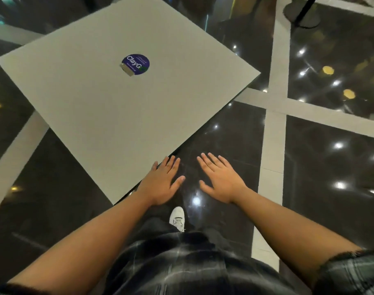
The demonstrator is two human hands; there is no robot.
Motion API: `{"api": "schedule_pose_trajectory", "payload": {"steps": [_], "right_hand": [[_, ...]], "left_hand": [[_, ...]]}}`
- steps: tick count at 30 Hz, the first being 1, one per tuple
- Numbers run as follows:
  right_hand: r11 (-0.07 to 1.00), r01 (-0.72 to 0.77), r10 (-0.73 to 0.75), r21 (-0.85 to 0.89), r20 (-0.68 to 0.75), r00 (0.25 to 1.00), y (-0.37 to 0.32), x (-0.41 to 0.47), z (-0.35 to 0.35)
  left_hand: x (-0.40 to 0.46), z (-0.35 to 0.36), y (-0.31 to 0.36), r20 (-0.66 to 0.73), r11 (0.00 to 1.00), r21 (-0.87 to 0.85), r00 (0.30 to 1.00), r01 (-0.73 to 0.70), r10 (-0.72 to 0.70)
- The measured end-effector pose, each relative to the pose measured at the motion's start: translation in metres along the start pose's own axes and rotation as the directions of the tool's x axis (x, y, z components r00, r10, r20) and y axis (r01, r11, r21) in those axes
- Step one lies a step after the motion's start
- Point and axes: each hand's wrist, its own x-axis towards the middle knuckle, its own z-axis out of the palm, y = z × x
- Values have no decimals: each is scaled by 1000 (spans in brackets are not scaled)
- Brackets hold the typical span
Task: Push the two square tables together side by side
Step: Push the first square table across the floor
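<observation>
One table [109, 107] is in view, square, pale grey top, turned corner-on to us so its near corner sits low and just left of centre. We see no second table top. A round purple sticker [135, 64] lies near the middle of the top, with a bit of tape at its left edge.

Our left hand [162, 182] is flat, fingers spread and straight, over the table's near right edge close to the near corner; fingertips overlap the edge, but we cannot tell whether they touch it. It grips nothing. Our right hand [220, 179] is likewise flat and spread, empty, out over the dark glossy floor [322, 167], just beside the left hand and clear of the table.

Below the hands, a white shoe [177, 218] on the floor. A round black base [302, 15] with a pole stands beyond the table's right corner, well apart.
</observation>
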Motion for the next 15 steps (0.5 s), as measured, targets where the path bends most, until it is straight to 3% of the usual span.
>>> {"api": "schedule_pose_trajectory", "payload": {"steps": [12,15], "right_hand": [[981,185,-182,-55,57,982,74,66,-24],[963,256,-251,-77,76,965,99,88,-29]], "left_hand": [[41,-1,10,-82,984,19,982,175,-172],[57,1,11,-139,960,-3,951,278,-276]]}}
